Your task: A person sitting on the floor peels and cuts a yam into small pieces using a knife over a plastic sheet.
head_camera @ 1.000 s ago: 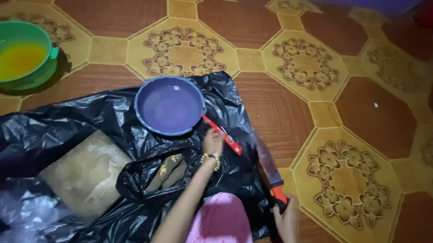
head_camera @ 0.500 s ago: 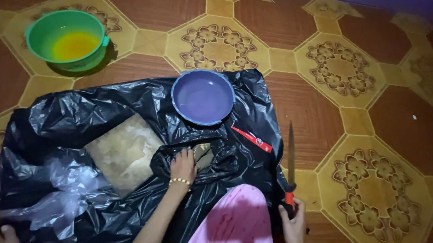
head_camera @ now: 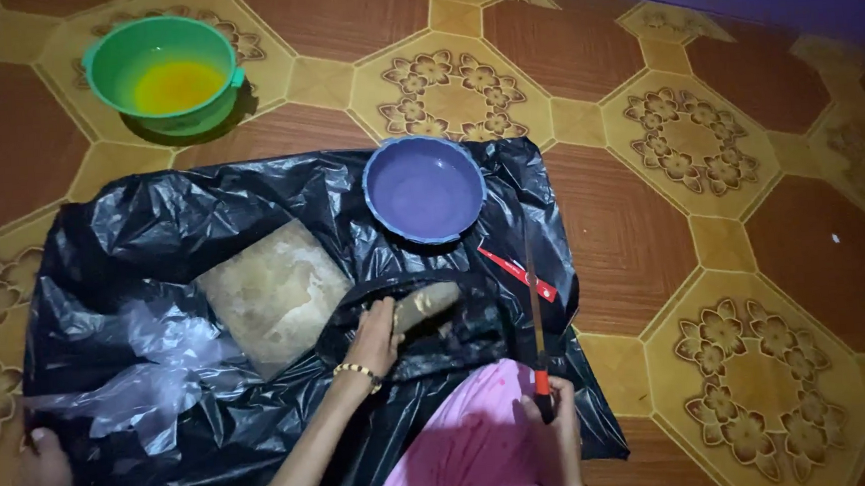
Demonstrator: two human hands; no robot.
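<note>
Seated over a black plastic sheet [head_camera: 249, 194] spread on a patterned tile floor [head_camera: 713, 246], you reached with your left hand [head_camera: 373, 339] into a small black bag [head_camera: 458, 327], fingers [head_camera: 382, 321] curled narrowly around the near end of a pale brown root [head_camera: 424, 304] that jutted up and away from your fingertips. Your right hand [head_camera: 562, 427] was closed around the red-and-black handle of a long knife [head_camera: 535, 317], its blade running straight away from your knuckles, tip toward a blue bowl [head_camera: 423, 188] well beyond both hands. A worn wooden board [head_camera: 275, 291] lay just left of your left fingers, a red-handled tool [head_camera: 519, 274] just past the root, a green bowl [head_camera: 164, 74] of yellow liquid far off on the tiles; another hand [head_camera: 42, 477] pressed the sheet's far left corner. To do this well, you likely needed to take the root nearer its middle, lift it clear of the bag's folds, and keep the blade pointed away from your left wrist. Against half a second earlier, your left fingers had closed on the root rather than resting on the bag's rim, and the knife sat a little nearer them.
</note>
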